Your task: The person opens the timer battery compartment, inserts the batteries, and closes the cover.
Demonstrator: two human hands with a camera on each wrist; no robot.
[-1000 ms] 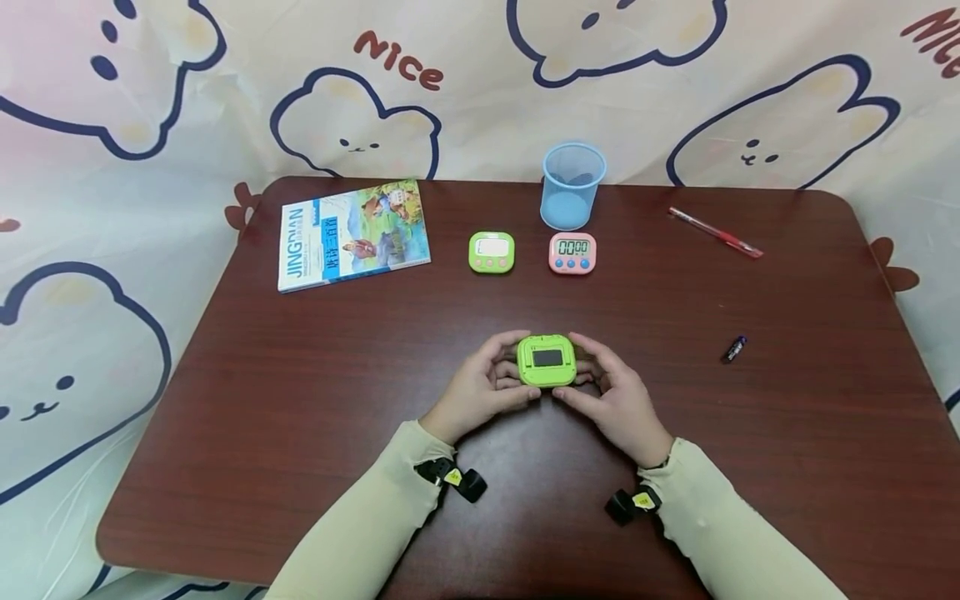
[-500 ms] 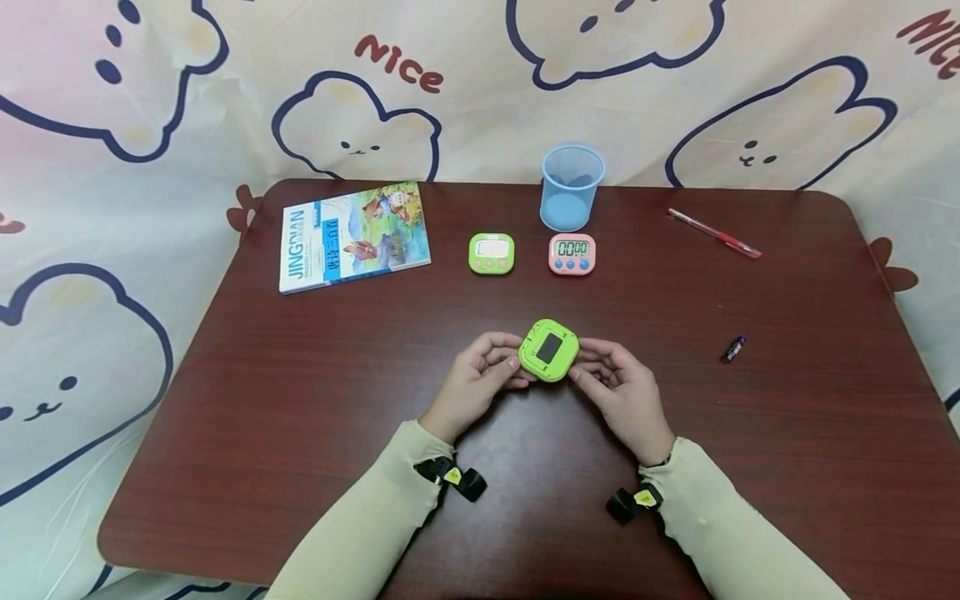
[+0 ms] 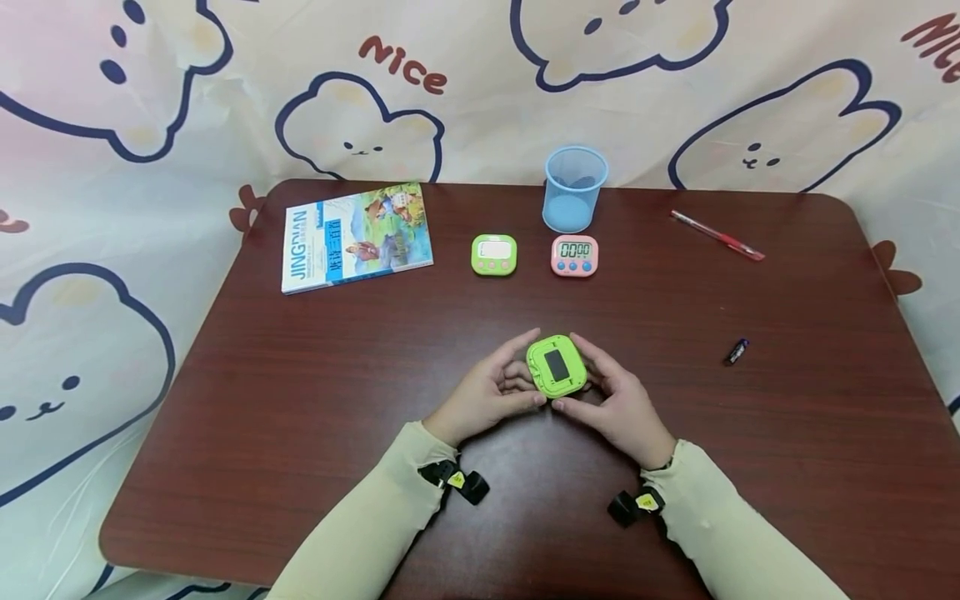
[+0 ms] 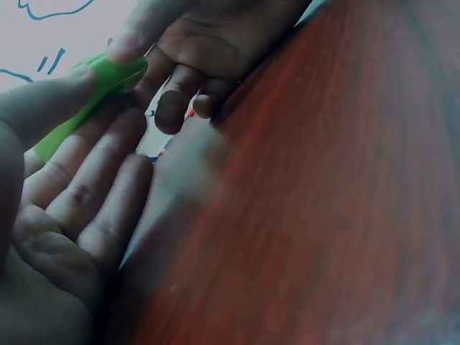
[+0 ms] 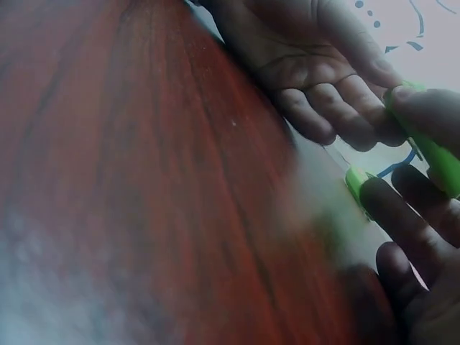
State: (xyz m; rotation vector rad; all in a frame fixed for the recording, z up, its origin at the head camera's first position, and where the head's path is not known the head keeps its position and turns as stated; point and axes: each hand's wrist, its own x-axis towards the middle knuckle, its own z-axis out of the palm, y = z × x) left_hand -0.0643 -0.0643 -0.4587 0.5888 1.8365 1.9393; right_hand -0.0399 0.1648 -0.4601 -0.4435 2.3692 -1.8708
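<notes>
A bright green digital timer (image 3: 557, 367) is held over the middle of the table, its back with a dark rectangle facing up and turned slightly askew. My left hand (image 3: 501, 388) grips its left side, thumb at the near edge and index finger toward the far edge. From the right, my right hand (image 3: 617, 403) pinches it the same way. In the left wrist view the timer (image 4: 104, 83) shows edge-on under the thumbs, and the remaining fingers are loosely bent below it. The right wrist view has the timer (image 5: 431, 147) partly covered by the right thumb.
Beyond the hands lie a second green timer (image 3: 494, 255) and a pink timer (image 3: 574, 256). A blue cup (image 3: 572, 196) stands behind them. A book (image 3: 358, 238) is at the back left; a red pen (image 3: 717, 235) and a small battery (image 3: 737, 352) lie at the right.
The timer has swung from level to a diagonal tilt, then partly back, and sits slightly further right. Both thumbs shifted up its sides and are back at its near edge.
</notes>
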